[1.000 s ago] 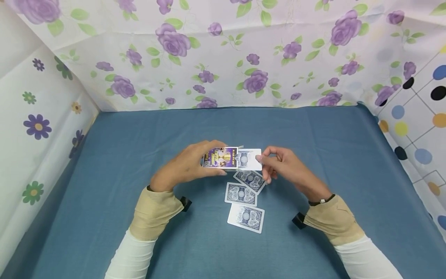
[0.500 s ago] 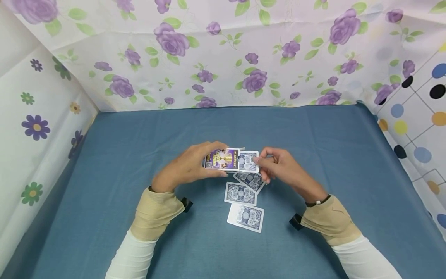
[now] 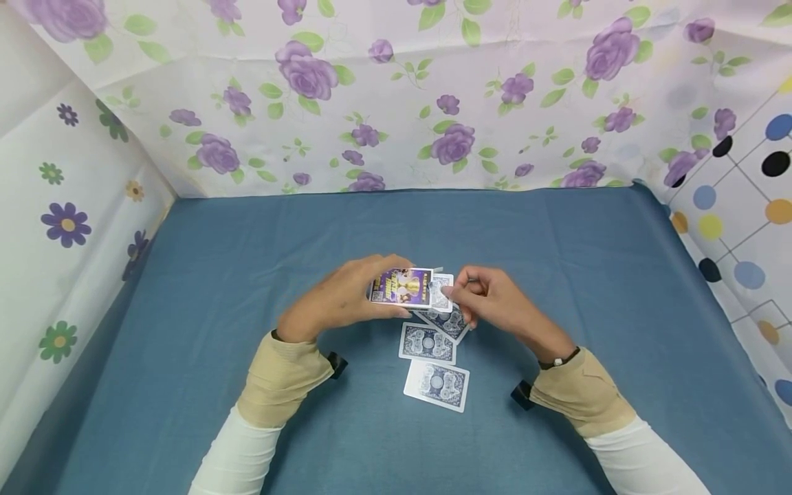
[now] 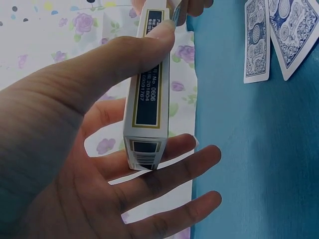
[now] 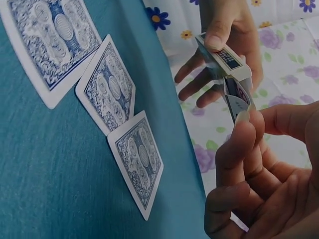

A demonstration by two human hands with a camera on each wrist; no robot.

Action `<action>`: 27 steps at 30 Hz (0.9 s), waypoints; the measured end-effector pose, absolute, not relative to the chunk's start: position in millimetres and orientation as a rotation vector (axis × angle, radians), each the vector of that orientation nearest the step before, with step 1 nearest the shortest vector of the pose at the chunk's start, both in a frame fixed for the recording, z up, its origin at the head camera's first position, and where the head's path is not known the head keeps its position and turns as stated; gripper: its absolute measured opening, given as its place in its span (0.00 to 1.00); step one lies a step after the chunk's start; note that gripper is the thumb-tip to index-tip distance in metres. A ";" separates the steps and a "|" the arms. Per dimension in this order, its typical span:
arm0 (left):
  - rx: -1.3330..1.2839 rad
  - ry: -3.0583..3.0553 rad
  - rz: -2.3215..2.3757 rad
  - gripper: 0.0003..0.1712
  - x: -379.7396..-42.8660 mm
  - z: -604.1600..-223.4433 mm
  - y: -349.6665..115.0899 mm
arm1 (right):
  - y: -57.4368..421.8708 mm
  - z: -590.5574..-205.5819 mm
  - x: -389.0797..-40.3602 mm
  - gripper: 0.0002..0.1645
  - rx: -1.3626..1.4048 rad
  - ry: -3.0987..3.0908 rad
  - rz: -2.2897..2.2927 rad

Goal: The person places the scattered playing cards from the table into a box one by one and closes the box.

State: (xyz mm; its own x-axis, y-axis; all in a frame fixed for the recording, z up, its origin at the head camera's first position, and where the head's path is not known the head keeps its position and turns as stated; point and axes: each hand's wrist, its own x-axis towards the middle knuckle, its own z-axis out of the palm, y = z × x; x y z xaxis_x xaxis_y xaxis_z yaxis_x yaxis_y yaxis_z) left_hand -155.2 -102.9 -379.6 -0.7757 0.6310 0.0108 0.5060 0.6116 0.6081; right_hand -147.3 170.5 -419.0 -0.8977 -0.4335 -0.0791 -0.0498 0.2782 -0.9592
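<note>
My left hand (image 3: 331,297) grips a purple-and-gold playing card box (image 3: 401,287) between thumb and fingers, over the cloth in mid-view. In the left wrist view the thumb lies along the box's printed narrow side (image 4: 148,94), while the other fingers extend past it. At the box's open right end, my right hand (image 3: 504,302) pinches a blue-backed playing card (image 3: 441,292) between thumb and forefinger. Most of that card is inside the box; its outer end sticks out. An end flap (image 3: 438,270) stands out from the box's far edge.
Three blue-backed cards lie face down below the hands: an upper card (image 3: 456,324) partly hidden by the held card, a middle card (image 3: 427,344) and a near card (image 3: 436,386). Blue cloth (image 3: 247,234) covers the table, with flowered sheets (image 3: 396,124) behind and at the left.
The held card has slid left into the box, so less of it shows. The box and left hand have moved slightly right and nearer; the right hand has moved left. The table cards stay put.
</note>
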 end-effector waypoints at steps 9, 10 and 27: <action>0.951 2.628 0.888 0.37 -154.0 -382.0 -99.6 | 167.7 -422.7 -148.7 0.17 -0.438 2.321 -1.702; 0.956 2.625 0.891 0.37 -153.8 -382.0 -99.1 | 167.3 -422.9 -148.8 0.17 -0.449 2.319 -1.710; 0.999 2.601 0.872 0.37 -151.1 -385.0 -91.5 | 158.7 -428.7 -146.3 0.20 -0.450 2.194 -1.737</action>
